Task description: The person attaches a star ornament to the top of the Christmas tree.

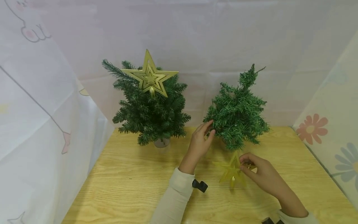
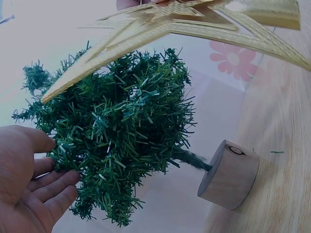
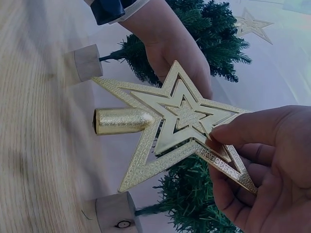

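Between thumb and fingers, my right hand pinches one arm of a gold star tree topper. In the head view the star is held in front of the right-hand small artificial Christmas tree. A hollow gold sleeve sticks out from the star's lower side. My left hand is at the left side of that tree, its fingers loosely extended at the branches; in the left wrist view the fingertips meet the green needles. The tree stands on a round wooden base.
Another small tree stands to the left, a gold star at its top. Both trees stand on a wooden table near its back edge. Behind hangs a pale cloth, with printed flowers on the right.
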